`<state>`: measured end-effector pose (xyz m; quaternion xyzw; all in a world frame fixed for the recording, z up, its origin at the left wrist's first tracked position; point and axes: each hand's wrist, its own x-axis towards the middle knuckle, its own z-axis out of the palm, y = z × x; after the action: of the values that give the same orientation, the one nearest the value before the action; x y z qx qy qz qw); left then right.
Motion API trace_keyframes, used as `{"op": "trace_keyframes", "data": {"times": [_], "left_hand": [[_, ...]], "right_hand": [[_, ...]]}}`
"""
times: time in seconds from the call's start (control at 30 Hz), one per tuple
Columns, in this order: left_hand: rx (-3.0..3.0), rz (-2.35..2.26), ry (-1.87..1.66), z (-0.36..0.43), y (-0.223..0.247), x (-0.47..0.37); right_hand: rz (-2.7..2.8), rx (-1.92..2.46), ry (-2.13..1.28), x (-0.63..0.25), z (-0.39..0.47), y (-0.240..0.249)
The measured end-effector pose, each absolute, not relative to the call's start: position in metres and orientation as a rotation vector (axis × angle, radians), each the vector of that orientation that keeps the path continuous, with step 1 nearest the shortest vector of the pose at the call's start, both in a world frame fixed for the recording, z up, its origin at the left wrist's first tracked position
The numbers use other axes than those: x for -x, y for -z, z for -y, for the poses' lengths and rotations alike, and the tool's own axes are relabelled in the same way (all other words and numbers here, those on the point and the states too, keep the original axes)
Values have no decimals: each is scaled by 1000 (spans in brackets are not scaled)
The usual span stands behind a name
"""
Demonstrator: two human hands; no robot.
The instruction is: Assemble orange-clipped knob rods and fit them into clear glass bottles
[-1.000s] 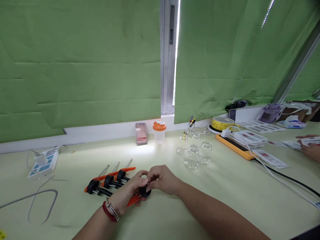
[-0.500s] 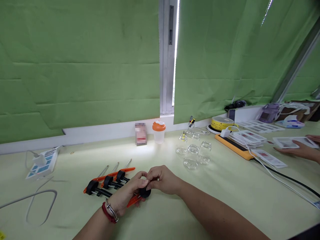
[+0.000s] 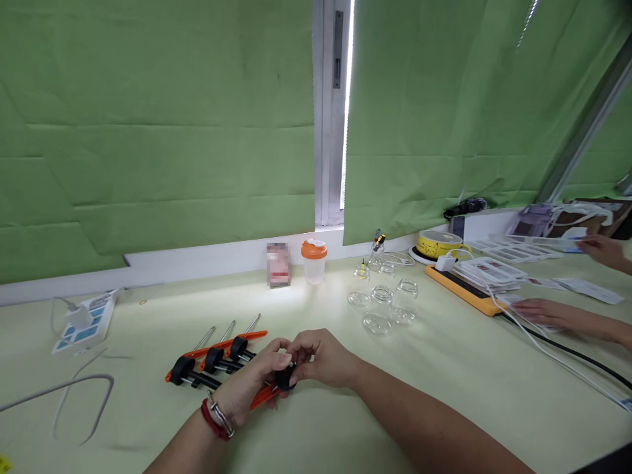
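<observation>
My left hand (image 3: 254, 378), with a red band and a metal bracelet at the wrist, is closed around a black-and-orange tool (image 3: 285, 376). The tool has a rounded black head and a flat orange strip below it. My right hand (image 3: 320, 359) pinches the black head from the right, its fingertips meeting those of my left hand. What lies between the fingertips is hidden. Just left of my hands, three similar black-and-orange tools (image 3: 214, 359) with metal rods lie side by side on the table.
Several clear glass jars (image 3: 381, 296) stand right of centre. Behind are an orange-lidded cup (image 3: 315, 260) and a small box (image 3: 278, 264). An orange power strip (image 3: 464, 289) with cables lies right, a white one (image 3: 83, 322) left. Another person's hands (image 3: 563, 314) handle white trays.
The black head has turned slightly in my fingers, and a small shiny spot now shows on it. The other person's hands have parted, one moving back with a tray.
</observation>
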<state>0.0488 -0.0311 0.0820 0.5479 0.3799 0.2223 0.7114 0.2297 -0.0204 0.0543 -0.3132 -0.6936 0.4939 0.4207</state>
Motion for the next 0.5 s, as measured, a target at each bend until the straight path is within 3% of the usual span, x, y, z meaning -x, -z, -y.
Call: {"op": "trace_keyframes", "data": {"times": [0.5], "left_hand": [[-1219, -831, -505, 31, -83, -48]], "right_hand": [[1717, 902, -1178, -226, 23, -48]]}}
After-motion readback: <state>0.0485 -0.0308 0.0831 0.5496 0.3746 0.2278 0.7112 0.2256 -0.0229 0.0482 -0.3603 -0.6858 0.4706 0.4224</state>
